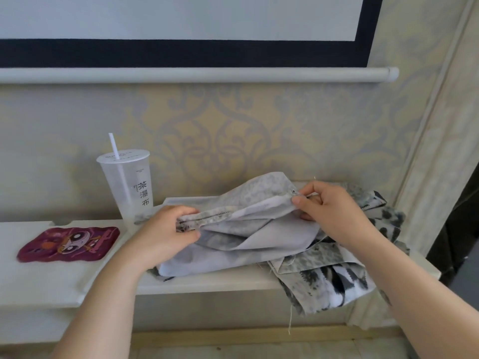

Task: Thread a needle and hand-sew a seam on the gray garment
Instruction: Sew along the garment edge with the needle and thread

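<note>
Gray mottled garment (pixel 259 237), heaped at the right end of a white ledge (pixel 51 281), nearest folds spilling over the front edge, where a frayed loose thread (pixel 290 320) dangles. Above the heap, one seam (pixel 233 215) is lifted and drawn taut between two hands. Left hand (pixel 166 229): fingers curled over the seam's left end, thumb beneath, gripping it. Right hand (pixel 334 211): thumb and forefinger pinching the seam's right end, other fingers folded. A fine pale sliver (pixel 314 178) just above the knuckles may be the needle, but it is too small to confirm, and no working thread can be made out. Step in hand, by judgement: stitching along the folded edge, where a dark stitch line shows; threading looks done. Next move calls for the left hand to hold tension while the right drives the point through both layers close to the last stitch and draws the thread clear. Obstacle: surplus cloth bunched under the right wrist could snag the thread. Farther back, left part of the ledge: magenta cartoon mat (pixel 68 244), flat, well apart from the work. Clear plastic cup (pixel 129 187) with white straw (pixel 114 146), upright, just beside the garment's back-left corner, liable to tip if cloth is tugged. Rear: damask wallpaper (pixel 233 130), with a black-bordered projection screen (pixel 181 19) above.
</note>
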Action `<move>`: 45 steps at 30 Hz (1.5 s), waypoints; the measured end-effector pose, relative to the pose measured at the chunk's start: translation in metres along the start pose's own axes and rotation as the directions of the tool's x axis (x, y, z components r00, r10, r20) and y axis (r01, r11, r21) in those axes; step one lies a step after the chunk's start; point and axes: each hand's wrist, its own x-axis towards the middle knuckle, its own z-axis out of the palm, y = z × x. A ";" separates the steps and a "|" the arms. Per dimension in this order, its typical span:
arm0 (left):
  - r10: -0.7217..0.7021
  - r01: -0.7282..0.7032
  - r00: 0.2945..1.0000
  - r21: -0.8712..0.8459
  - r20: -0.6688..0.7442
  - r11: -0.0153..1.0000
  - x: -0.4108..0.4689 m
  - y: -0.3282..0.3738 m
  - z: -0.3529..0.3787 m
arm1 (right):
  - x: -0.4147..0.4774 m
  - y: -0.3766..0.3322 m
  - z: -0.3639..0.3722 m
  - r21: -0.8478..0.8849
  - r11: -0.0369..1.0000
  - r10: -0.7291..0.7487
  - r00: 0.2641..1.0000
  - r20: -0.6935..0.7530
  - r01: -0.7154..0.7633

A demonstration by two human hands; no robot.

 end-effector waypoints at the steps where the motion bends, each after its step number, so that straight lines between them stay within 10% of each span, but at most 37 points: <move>1: -0.050 0.048 0.999 0.136 0.014 0.990 -0.003 0.003 -0.006 | 0.000 -0.001 0.000 -0.007 1.000 -0.018 1.000 0.005 0.018; 5: 0.016 0.084 0.970 0.398 -0.242 0.913 -0.016 0.040 -0.009 | -0.004 -0.008 -0.001 -0.055 0.996 -0.069 0.997 0.028 0.070; 10: 0.405 -0.395 0.865 0.095 -0.297 0.914 -0.017 0.095 0.044 | -0.014 -0.020 -0.002 -0.032 0.993 -0.107 0.991 0.083 0.110; 17: 0.242 -0.325 0.943 -0.466 -0.230 0.823 -0.003 0.083 0.087 | -0.026 -0.012 -0.003 -0.006 0.998 -0.068 0.983 0.170 0.070; 29: 0.207 -0.228 0.974 -0.432 -0.095 0.873 -0.019 0.052 0.113 | -0.041 0.028 0.024 0.170 0.981 0.041 0.957 0.287 -0.093; 45: 0.327 -0.300 0.945 -0.378 0.009 0.876 0.006 0.067 0.082 | -0.031 0.021 0.008 0.160 0.986 -0.069 0.979 0.190 0.038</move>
